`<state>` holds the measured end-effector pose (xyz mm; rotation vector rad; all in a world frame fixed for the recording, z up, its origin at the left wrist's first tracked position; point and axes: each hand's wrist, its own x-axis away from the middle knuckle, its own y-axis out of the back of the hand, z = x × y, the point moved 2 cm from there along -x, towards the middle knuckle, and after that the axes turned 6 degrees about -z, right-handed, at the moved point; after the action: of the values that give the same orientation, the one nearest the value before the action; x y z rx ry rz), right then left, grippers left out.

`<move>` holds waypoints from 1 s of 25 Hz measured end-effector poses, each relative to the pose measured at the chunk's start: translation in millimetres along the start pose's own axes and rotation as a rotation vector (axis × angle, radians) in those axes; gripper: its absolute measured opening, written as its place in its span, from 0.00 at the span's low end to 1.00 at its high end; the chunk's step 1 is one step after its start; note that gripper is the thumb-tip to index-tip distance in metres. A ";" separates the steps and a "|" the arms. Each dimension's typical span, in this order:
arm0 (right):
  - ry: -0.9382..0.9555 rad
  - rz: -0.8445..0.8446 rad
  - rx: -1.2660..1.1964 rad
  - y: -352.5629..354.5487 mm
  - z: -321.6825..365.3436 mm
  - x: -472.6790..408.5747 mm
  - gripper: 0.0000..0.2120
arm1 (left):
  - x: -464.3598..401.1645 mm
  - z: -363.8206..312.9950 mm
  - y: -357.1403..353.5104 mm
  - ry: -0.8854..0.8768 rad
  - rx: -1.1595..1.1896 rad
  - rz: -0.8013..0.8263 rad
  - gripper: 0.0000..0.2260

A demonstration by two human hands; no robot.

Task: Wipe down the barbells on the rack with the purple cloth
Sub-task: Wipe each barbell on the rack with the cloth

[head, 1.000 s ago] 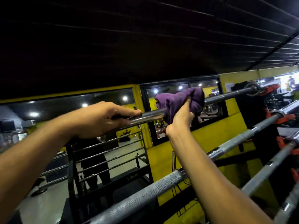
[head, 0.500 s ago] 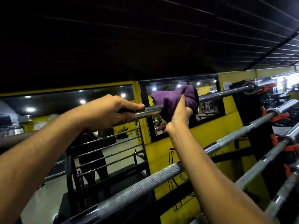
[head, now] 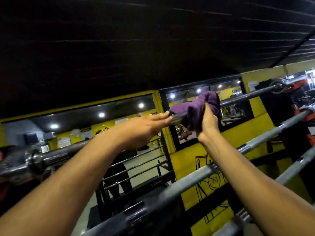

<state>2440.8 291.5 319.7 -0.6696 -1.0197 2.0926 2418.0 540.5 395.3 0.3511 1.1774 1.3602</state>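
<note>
The right hand (head: pixel 208 122) grips the bunched purple cloth (head: pixel 196 109) around the far top steel barbell (head: pixel 247 97); the left hand (head: pixel 150 125), fingers straight, touches it. The unsteadied bar could roll.

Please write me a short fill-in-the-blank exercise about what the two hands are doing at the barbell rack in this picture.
1. The cloth draped over the top barbell is ____ in colour.
2. The ____ hand grips the cloth around that bar.
3. The left hand reaches along the bar with its fingers ____ rather than curled.
4. The wall behind the rack is painted ____.

Missing words: purple; right; straight; yellow
</note>
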 end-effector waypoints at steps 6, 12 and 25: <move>-0.024 -0.185 -0.136 -13.6 19.9 6.8 0.30 | 79.9 43.2 32.6 0.172 0.189 -0.040 0.20; -0.026 -0.095 -0.112 -56.9 -51.3 98.7 0.33 | 79.2 39.7 37.3 0.250 0.209 -0.113 0.18; 0.050 -0.228 -0.213 -47.7 -26.6 54.1 0.36 | 81.1 43.8 34.1 0.224 0.230 -0.190 0.16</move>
<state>2443.3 366.5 336.4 -0.6716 -1.2417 1.7789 2416.5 638.3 405.2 0.2457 1.5208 1.1214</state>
